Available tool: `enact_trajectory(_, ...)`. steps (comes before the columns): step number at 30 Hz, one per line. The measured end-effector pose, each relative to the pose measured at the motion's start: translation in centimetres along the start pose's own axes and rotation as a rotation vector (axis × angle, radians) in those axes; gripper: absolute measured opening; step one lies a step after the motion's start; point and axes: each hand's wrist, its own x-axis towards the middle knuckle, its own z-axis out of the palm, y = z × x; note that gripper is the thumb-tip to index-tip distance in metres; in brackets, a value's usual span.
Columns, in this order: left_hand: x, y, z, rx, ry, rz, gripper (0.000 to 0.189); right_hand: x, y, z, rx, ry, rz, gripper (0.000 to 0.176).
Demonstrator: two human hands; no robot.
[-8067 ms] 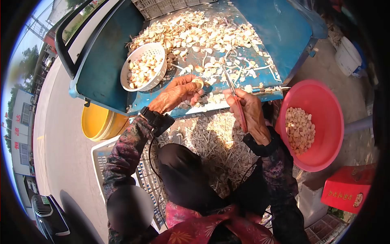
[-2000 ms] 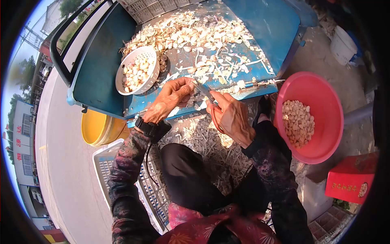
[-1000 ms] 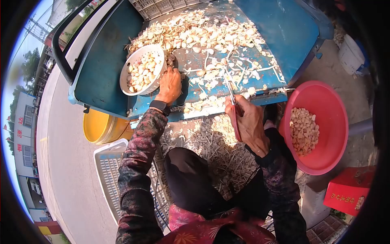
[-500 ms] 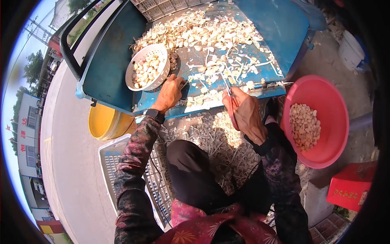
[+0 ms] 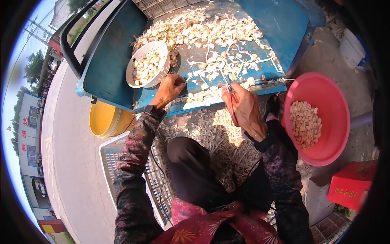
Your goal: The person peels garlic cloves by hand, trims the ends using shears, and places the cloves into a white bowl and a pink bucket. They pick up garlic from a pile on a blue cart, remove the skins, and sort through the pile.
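My right hand (image 5: 245, 107) grips red-handled scissors (image 5: 231, 106), their blades pointing away from me over the blue cart bed (image 5: 185, 65). My left hand (image 5: 169, 90) is at the bed's near edge, right beside a white colander (image 5: 165, 67) of garlic cloves (image 5: 146, 70). Its thumb and fingers are pinched together; what they hold, if anything, is too small to make out. A heap of garlic cloves (image 5: 199, 30) covers the far part of the bed. Trimmed stems and skins (image 5: 239, 65) lie scattered nearer the scissors.
To the right stands a pink basin (image 5: 335, 122) partly filled with cloves, with a red box (image 5: 352, 185) below it. A yellow bucket (image 5: 101, 120) and a white plastic crate (image 5: 109, 156) are at left. Dry stems and skins (image 5: 211, 142) cover the ground below the bed.
My left hand has shifted slightly to the right, fingers still pinched. My right hand keeps the scissors in nearly the same place. The view has moved a little.
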Motion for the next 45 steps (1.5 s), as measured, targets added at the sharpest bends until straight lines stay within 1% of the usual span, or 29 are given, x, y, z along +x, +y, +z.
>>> enact_trajectory(1, -0.4, -0.1, 0.2, -0.001, -0.001, -0.003, 0.017, 0.0, -0.2, 0.0, -0.011, -0.010, 0.010, 0.026)
enact_trajectory(3, -1.1, -0.1, 0.4, 0.015, 0.079, 0.079, 0.020, -0.1, -0.4, 0.2, -0.039, -0.019, 0.009, 0.026)
enact_trajectory(5, -1.7, -0.1, 0.4, 0.037, 0.055, 0.069, 0.025, -0.1, -0.7, 0.1, -0.071, -0.025, 0.005, 0.026)
enact_trajectory(7, -2.6, 0.5, 0.4, -0.332, 0.099, -0.078, 0.023, 0.0, -1.0, 0.0, -0.111, -0.057, 0.039, 0.026)
enact_trajectory(8, -2.9, 0.9, 0.3, -0.466, 0.065, -0.156, 0.025, 0.0, -0.6, 0.2, -0.112, -0.057, 0.034, 0.026)
enact_trajectory(9, -3.0, 1.0, 0.2, -0.465, 0.070, -0.153, 0.025, 0.0, -0.2, 0.5, -0.093, -0.024, -0.005, 0.025)
enact_trajectory(10, -3.0, 1.0, 0.1, -0.644, 0.059, -0.171, 0.025, 0.0, 0.1, 0.7, -0.075, 0.009, -0.045, 0.025)
enact_trajectory(12, -3.3, 1.6, 0.0, -0.979, 0.027, -0.228, 0.024, 0.0, -0.2, 0.6, -0.108, -0.006, -0.036, 0.024)
enact_trajectory(13, -3.5, 2.0, 0.0, -0.982, 0.029, -0.227, 0.024, 0.0, -0.4, 0.6, -0.139, -0.019, -0.023, 0.023)
enact_trajectory(15, -3.6, 2.6, 0.0, -1.239, -0.042, -0.244, 0.025, -0.1, -0.4, 0.8, -0.181, -0.010, -0.058, 0.022)
enact_trajectory(17, -3.5, 2.8, -0.1, -1.261, -0.060, -0.232, 0.026, -0.3, -0.2, 1.0, -0.222, 0.003, -0.093, 0.022)
enact_trajectory(19, -3.0, 3.4, -1.0, -1.154, -0.010, -0.202, 0.025, -0.3, 0.0, 1.1, -0.153, 0.035, -0.122, 0.021)
enact_trajectory(20, -2.5, 3.7, -1.9, -1.056, 0.084, -0.168, 0.024, -0.4, -0.1, 0.9, -0.157, 0.036, -0.116, 0.020)
enact_trajectory(21, -1.7, 3.9, -3.2, -0.902, 0.195, -0.180, 0.027, -0.3, 0.1, 0.8, -0.175, 0.007, -0.097, 0.019)
enact_trajectory(23, 0.6, 2.9, -6.2, -0.391, 0.372, -0.060, 0.032, -0.4, 0.6, 1.0, -0.213, 0.032, -0.113, 0.020)
enact_trajectory(24, 2.1, 2.3, -6.7, -0.094, 0.479, 0.073, 0.034, -0.5, 0.1, 0.7, -0.217, 0.037, -0.116, 0.020)
enact_trajectory(25, 3.2, 2.6, -7.2, 0.208, 0.583, 0.203, 0.036, -0.6, -0.9, 0.2, -0.240, -0.027, -0.064, 0.021)
enact_trajectory(26, 4.1, 3.2, -6.5, 0.024, 0.505, 0.176, 0.035, -0.6, -1.4, -0.1, -0.264, -0.088, -0.012, 0.022)
enact_trajectory(27, 5.4, 3.9, -5.6, -0.115, 0.386, 0.159, 0.033, -0.6, -1.1, 0.0, -0.269, -0.084, -0.015, 0.022)
enact_trajectory(29, 8.8, 3.5, -2.5, -0.272, 0.168, 0.002, 0.027, -0.9, -0.3, 0.6, -0.230, -0.010, -0.133, 0.026)
enact_trajectory(31, 12.4, 2.4, 0.5, 0.044, 0.223, 0.216, 0.023, -1.1, 0.1, 0.7, -0.241, -0.004, -0.153, 0.029)
enact_trajectory(33, 15.7, -0.1, 3.1, 0.238, 0.319, 0.363, 0.023, -1.1, 0.4, 0.6, -0.222, -0.048, -0.118, 0.029)
enact_trajectory(34, 16.6, -0.7, 3.7, 0.251, 0.319, 0.383, 0.019, -1.1, 0.1, 0.4, -0.242, -0.004, -0.131, 0.028)
enact_trajectory(35, 17.2, -1.5, 4.3, 0.246, 0.319, 0.381, 0.019, -1.0, -0.1, 0.3, -0.246, -0.007, -0.129, 0.028)
enact_trajectory(37, 17.7, -1.4, 4.8, 0.223, 0.147, 0.180, 0.015, -0.9, -0.2, 0.0, -0.244, -0.004, -0.115, 0.027)
enact_trajectory(38, 17.3, -1.6, 5.1, 0.217, 0.189, 0.224, 0.012, -1.0, -0.4, -0.1, -0.244, 0.001, -0.103, 0.027)
enact_trajectory(39, 17.1, -1.7, 5.0, 0.236, 0.151, 0.228, 0.012, -1.0, -0.7, -0.1, -0.249, -0.004, -0.102, 0.028)
enact_trajectory(41, 15.7, -1.7, 5.4, 0.249, 0.277, 0.259, 0.011, -1.0, -0.7, 0.1, -0.245, -0.011, -0.098, 0.028)
enact_trajectory(45, 13.4, -2.1, 4.4, 0.133, 0.184, 0.274, 0.011, -0.7, 0.5, 0.0, -0.254, 0.009, -0.111, 0.030)
